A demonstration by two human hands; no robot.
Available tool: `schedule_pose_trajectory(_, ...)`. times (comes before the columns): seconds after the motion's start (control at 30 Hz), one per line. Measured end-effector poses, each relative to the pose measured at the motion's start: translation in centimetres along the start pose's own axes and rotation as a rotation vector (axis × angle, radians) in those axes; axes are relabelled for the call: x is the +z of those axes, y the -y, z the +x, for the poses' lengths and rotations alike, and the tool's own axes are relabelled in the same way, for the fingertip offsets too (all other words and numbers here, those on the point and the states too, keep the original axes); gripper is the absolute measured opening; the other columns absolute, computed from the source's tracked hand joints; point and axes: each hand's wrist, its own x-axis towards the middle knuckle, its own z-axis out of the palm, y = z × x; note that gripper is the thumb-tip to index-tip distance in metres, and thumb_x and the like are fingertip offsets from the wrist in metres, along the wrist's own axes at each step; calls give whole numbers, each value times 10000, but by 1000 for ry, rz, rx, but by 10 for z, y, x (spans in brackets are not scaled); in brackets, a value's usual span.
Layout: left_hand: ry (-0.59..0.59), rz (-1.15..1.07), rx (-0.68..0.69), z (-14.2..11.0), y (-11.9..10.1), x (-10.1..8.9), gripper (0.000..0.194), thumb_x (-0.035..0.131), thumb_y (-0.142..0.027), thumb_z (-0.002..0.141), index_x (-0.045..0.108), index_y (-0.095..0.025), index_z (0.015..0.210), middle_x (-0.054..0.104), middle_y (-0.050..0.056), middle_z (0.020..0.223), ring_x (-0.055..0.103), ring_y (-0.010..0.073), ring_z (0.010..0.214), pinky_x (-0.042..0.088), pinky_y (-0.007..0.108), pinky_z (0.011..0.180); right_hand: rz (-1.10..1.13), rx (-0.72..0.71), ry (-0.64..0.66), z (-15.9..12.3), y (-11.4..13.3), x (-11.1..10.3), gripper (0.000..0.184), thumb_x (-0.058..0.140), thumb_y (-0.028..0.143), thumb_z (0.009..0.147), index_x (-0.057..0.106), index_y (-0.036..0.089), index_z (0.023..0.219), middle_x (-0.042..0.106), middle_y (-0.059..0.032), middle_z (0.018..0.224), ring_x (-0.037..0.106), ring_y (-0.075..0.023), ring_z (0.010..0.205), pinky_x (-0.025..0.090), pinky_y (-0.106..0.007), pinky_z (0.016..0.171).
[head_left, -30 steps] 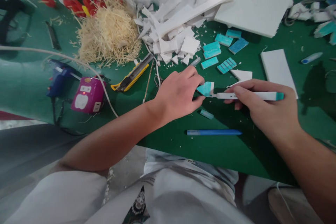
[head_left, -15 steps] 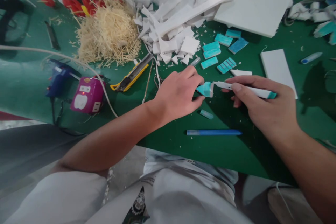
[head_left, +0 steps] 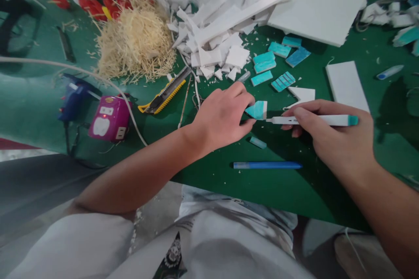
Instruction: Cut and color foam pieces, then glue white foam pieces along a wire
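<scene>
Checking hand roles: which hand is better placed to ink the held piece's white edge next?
Right, most likely. The right hand holds the white marker, tip close to the teal piece at its white end; the left hand is busy holding that piece.

Dim-ish, cool light, source out of view. Pale glare on L side of the smooth green tabletop (head_left: 209,172); flat white foam sheet (head_left: 317,8) at far side brightest, approx. washed out. Dark, soft-edged shadow under/near bare R hand (head_left: 342,135). Pic slightly soft, fine detail smeared; wide-angle distortion at edges.
</scene>
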Motion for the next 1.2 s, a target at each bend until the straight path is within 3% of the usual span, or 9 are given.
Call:
schedule_pose_trajectory(0.13, 0, 2, 4, 0, 0, 0, 234, 663, -295, 1000, 727, -163, 1182, 700, 128, 1220, 719, 287, 1071, 518, 388, 841, 21, 18, 4, 2, 4, 1, 124, 771, 287, 832, 828, 249, 728, 743, -6, 660, 607, -127, 508, 518, -285, 504)
schedule_pose_trajectory(0.37, -10, 11, 9, -1, 0, 1, 246, 654, -299, 1001, 723, -164, 1195, 696, 131, 1213, 715, 292, 1074, 533, 395, 853, -48, -12, -44, 5, 4, 5, 102, 834, 330, 798, 874, 263, 863, 729, 7, 685, 605, -119, 530, 517, -280, 511)
schedule_pose_trajectory(0.57, -15, 6, 24, -1, 1, 1, 236, 650, -296, 1001, 718, -164, 1186, 699, 134, 1216, 715, 290, 1064, 534, 394, 842, -35, 11, 25, 4, 6, 3, 148, 742, 267, 831, 808, 250, 700, 663, 8, 562, 589, -134, 506, 489, -273, 481)
schedule_pose_trajectory(0.73, -12, 11, 17, -1, 0, 2, 234, 646, -301, 1003, 718, -170, 1182, 697, 129, 1210, 715, 290, 1069, 530, 394, 842, -78, -2, 5, 3, 5, 1, 64, 810, 313, 838, 851, 265, 833, 660, 23, 580, 608, -136, 531, 499, -267, 498)
schedule_pose_trajectory(0.97, 15, 5, -10, 0, -2, -1, 248, 663, -295, 997, 728, -161, 1195, 699, 131, 1226, 724, 295, 1087, 533, 397, 851, -104, -9, -28, 3, -1, 1, 98, 813, 349, 842, 863, 266, 852, 645, 22, 578, 601, -140, 535, 501, -289, 521)
schedule_pose_trajectory(1.2, 16, 6, -14, 0, -2, -2, 254, 661, -291, 998, 732, -158, 1202, 701, 135, 1232, 723, 297, 1092, 532, 399, 860, -59, -1, -38, 3, 1, 3, 103, 804, 309, 845, 853, 245, 781, 724, -14, 637, 582, -130, 523, 467, -269, 480)
